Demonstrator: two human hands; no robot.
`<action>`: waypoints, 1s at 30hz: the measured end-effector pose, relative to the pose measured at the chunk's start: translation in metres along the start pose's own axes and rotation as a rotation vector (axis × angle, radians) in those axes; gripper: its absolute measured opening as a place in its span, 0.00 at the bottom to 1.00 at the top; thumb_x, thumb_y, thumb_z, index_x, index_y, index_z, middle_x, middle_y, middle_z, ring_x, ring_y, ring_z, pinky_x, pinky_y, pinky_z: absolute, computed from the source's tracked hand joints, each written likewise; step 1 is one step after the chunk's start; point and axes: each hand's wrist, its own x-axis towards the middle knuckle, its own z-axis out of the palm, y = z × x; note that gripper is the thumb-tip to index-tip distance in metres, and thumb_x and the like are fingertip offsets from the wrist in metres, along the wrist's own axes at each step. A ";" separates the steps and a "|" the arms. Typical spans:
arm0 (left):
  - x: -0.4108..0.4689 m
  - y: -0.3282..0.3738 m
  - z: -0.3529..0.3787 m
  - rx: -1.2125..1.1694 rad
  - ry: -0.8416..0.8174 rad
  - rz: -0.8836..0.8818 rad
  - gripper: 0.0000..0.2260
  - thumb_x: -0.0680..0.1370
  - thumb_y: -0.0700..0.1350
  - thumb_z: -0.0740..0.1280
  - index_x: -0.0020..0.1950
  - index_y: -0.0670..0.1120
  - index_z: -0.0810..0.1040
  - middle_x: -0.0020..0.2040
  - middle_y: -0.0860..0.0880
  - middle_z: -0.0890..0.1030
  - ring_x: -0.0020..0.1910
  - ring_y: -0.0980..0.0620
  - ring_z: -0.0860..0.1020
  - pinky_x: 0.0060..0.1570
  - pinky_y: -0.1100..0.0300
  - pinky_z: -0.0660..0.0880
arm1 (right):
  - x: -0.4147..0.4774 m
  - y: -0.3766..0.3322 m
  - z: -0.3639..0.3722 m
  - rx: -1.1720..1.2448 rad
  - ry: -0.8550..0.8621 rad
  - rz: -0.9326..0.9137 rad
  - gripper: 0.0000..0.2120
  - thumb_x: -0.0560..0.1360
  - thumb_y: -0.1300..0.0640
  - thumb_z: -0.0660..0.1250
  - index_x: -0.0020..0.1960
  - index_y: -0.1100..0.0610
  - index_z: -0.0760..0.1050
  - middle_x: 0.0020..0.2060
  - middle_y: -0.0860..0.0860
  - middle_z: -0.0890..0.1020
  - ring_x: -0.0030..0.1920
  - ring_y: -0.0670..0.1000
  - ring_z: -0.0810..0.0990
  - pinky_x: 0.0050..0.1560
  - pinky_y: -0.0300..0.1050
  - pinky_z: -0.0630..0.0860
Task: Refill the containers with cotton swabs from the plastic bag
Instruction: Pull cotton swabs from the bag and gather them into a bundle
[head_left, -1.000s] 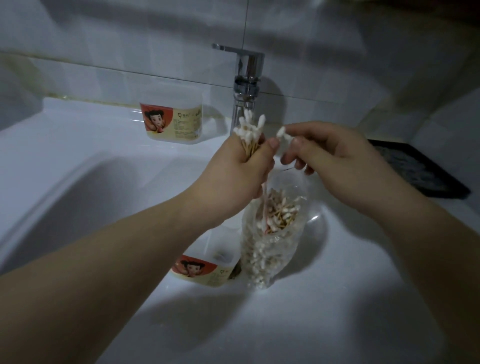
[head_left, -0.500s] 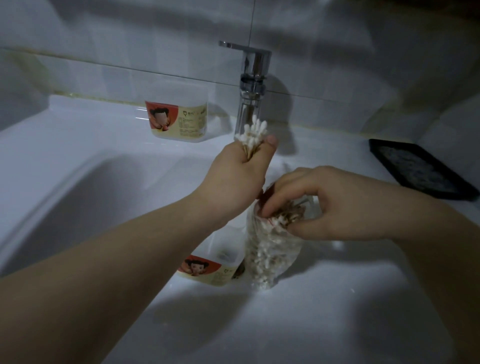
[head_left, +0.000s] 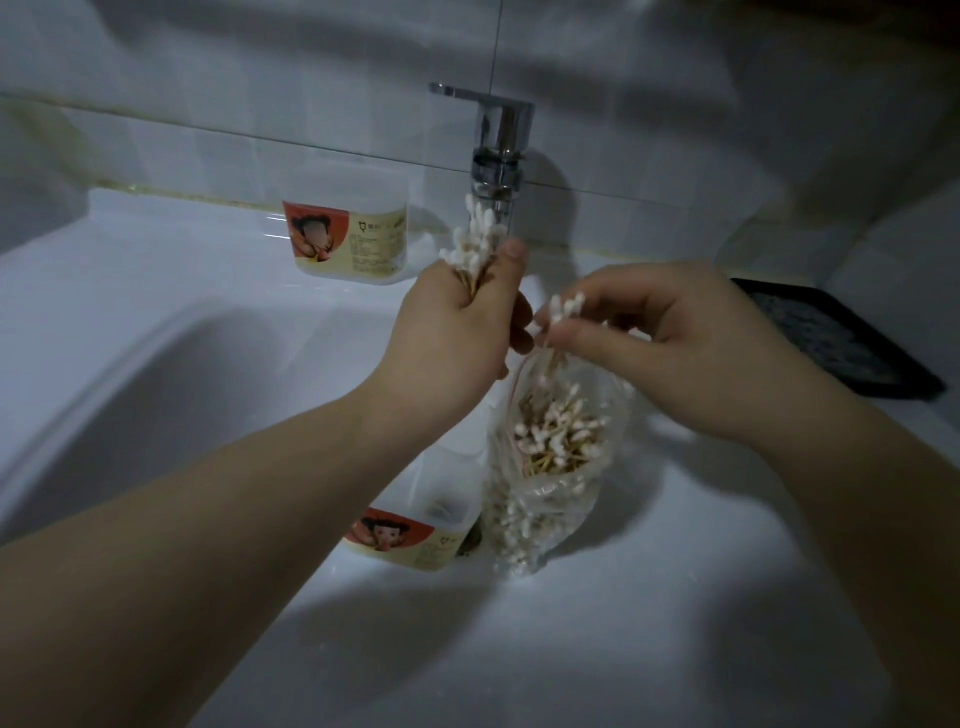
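Chrome faucet (head_left: 501, 150) behind | left hand (head_left: 457, 332) grips swab bundle (head_left: 475, 241) | right hand (head_left: 670, 338) pinches swabs (head_left: 563, 309)

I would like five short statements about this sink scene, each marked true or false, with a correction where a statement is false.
1. The left hand grips a bundle of cotton swabs. True.
2. The right hand holds nothing. False: it pinches a few swabs above the plastic bag.
3. The plastic bag is empty. False: many swabs lie inside it.
4. A labelled container stands at the wall, left of the faucet. True.
5. The black tray lies left of the faucet. False: it lies to the right of it.
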 end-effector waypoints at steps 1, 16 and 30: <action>0.000 0.000 0.000 -0.029 0.001 -0.017 0.18 0.86 0.53 0.58 0.43 0.44 0.76 0.35 0.48 0.81 0.33 0.52 0.81 0.29 0.59 0.75 | 0.001 0.000 -0.001 0.083 0.046 0.019 0.08 0.78 0.59 0.72 0.49 0.45 0.84 0.43 0.44 0.87 0.45 0.43 0.85 0.48 0.42 0.80; -0.004 -0.002 -0.002 0.003 -0.198 0.078 0.10 0.80 0.41 0.71 0.45 0.36 0.74 0.40 0.46 0.86 0.40 0.51 0.87 0.37 0.57 0.82 | 0.008 0.009 -0.002 0.454 0.251 0.297 0.06 0.78 0.63 0.71 0.49 0.53 0.84 0.39 0.53 0.87 0.39 0.49 0.84 0.37 0.40 0.77; -0.003 -0.002 0.000 0.093 -0.110 -0.025 0.09 0.85 0.47 0.60 0.47 0.50 0.76 0.35 0.53 0.77 0.33 0.51 0.79 0.30 0.58 0.75 | 0.008 0.013 -0.011 0.507 0.274 0.371 0.08 0.75 0.66 0.73 0.51 0.56 0.84 0.39 0.52 0.85 0.36 0.45 0.82 0.37 0.36 0.78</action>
